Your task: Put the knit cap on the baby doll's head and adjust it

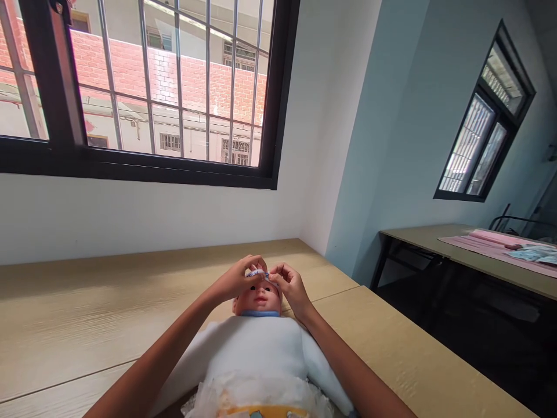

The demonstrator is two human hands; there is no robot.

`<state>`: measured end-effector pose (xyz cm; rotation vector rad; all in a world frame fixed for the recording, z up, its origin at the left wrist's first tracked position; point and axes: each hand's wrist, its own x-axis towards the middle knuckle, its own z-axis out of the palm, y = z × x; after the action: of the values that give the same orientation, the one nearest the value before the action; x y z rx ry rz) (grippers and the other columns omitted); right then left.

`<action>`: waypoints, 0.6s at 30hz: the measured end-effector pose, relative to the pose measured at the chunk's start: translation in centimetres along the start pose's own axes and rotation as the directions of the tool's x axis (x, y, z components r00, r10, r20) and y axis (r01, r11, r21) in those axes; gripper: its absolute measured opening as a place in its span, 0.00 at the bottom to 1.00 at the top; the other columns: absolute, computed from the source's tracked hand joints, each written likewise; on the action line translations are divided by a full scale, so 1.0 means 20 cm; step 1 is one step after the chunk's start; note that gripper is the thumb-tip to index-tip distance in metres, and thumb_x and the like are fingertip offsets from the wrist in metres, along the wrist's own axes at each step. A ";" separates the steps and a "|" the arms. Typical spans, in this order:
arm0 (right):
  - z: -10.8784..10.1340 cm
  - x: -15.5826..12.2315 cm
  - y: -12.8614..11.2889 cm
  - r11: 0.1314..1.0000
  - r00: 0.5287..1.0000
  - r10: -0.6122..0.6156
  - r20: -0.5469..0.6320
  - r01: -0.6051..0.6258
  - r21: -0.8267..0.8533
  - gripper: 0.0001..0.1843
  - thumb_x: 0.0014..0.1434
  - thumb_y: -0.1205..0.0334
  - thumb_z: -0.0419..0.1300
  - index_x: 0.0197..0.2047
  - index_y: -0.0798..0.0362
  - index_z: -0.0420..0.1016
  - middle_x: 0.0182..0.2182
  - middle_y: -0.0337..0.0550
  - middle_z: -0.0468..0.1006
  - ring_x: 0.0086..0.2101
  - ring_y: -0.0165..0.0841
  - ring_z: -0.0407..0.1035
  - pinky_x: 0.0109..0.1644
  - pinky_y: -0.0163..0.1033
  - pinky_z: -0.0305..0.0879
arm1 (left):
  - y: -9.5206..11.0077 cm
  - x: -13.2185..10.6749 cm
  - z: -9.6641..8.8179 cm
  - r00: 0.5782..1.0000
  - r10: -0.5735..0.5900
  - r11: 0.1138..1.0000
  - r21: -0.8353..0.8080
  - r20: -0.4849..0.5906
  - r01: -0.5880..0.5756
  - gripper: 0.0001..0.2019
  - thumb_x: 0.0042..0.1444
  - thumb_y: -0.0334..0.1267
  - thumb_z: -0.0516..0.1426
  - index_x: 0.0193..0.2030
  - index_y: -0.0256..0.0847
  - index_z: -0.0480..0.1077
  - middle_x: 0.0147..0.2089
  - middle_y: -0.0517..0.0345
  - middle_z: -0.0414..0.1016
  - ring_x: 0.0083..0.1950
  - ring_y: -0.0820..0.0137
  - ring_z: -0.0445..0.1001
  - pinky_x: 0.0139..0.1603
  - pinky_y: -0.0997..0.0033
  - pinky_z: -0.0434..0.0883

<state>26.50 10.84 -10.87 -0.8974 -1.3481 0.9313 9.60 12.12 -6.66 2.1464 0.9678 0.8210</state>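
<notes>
A baby doll [261,299] lies on its back on the wooden table, its head away from me. It wears a white top [256,342] with a blue collar, and a diaper [265,397] shows at the bottom edge. Across its forehead is a white cloth hat or band with blue marks [257,273]. My left hand [237,278] pinches this headwear from the left, fingers curled over the top of the head. From the right, my right hand [289,285] holds its edge between thumb and fingers. The back of the doll's head is hidden.
The light wooden table [87,313] runs up to the white wall, below a barred window [174,87]. At the right stands a second table [418,235] with a pink cloth [461,244] and a light blue cloth [535,252] on it.
</notes>
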 end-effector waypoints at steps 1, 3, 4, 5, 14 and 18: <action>0.00 0.00 0.00 1.000 1.000 -0.004 0.003 0.004 0.003 0.11 0.44 0.56 0.62 0.29 0.53 0.68 0.25 0.38 0.69 0.29 0.30 0.62 0.33 0.34 0.60 | 0.00 0.00 0.00 1.000 0.000 1.000 -0.003 0.006 0.000 0.09 0.54 0.44 0.50 0.36 0.44 0.67 0.40 0.58 0.65 0.42 0.66 0.66 0.35 0.73 0.64; 0.00 -0.01 0.00 1.000 1.000 -0.012 0.008 0.012 0.008 0.11 0.43 0.58 0.62 0.29 0.53 0.68 0.26 0.37 0.69 0.29 0.29 0.62 0.33 0.34 0.60 | 0.00 0.00 0.00 1.000 0.002 1.000 -0.012 0.011 -0.002 0.09 0.54 0.45 0.51 0.37 0.44 0.66 0.41 0.59 0.65 0.44 0.65 0.66 0.36 0.73 0.64; 0.00 -0.01 0.00 1.000 1.000 -0.014 0.011 0.014 0.009 0.11 0.43 0.58 0.62 0.30 0.53 0.68 0.26 0.37 0.69 0.29 0.29 0.62 0.33 0.34 0.60 | 0.00 0.00 0.00 1.000 0.003 1.000 -0.020 0.011 -0.003 0.09 0.54 0.45 0.52 0.38 0.44 0.66 0.41 0.59 0.66 0.44 0.65 0.66 0.36 0.73 0.64; 0.00 -0.01 0.00 1.000 1.000 -0.015 0.014 0.015 0.006 0.10 0.43 0.59 0.62 0.31 0.53 0.69 0.26 0.37 0.69 0.29 0.29 0.62 0.33 0.34 0.60 | 0.00 0.00 0.00 1.000 0.004 1.000 -0.028 0.012 -0.004 0.09 0.54 0.45 0.52 0.38 0.44 0.65 0.41 0.59 0.66 0.44 0.65 0.66 0.37 0.73 0.64; 0.00 0.00 0.00 1.000 0.999 -0.002 0.032 0.003 -0.024 0.10 0.45 0.58 0.60 0.32 0.54 0.72 0.28 0.40 0.73 0.30 0.31 0.65 0.34 0.36 0.61 | -0.01 -0.02 -0.03 0.994 -0.088 0.994 -0.065 0.056 0.092 0.12 0.53 0.48 0.53 0.39 0.43 0.65 0.43 0.59 0.67 0.40 0.68 0.68 0.35 0.74 0.64; 0.00 -0.01 -0.01 1.000 1.000 0.013 0.028 -0.013 0.000 0.09 0.45 0.59 0.60 0.29 0.54 0.70 0.26 0.37 0.71 0.29 0.29 0.64 0.35 0.34 0.60 | -0.01 -0.01 -0.03 0.997 -0.057 0.997 -0.053 0.042 0.059 0.09 0.53 0.44 0.52 0.39 0.44 0.65 0.42 0.59 0.68 0.42 0.67 0.67 0.38 0.73 0.64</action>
<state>26.44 10.65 -10.74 -0.8971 -1.3672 0.9572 8.96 12.25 -6.52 2.0713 0.9715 0.7642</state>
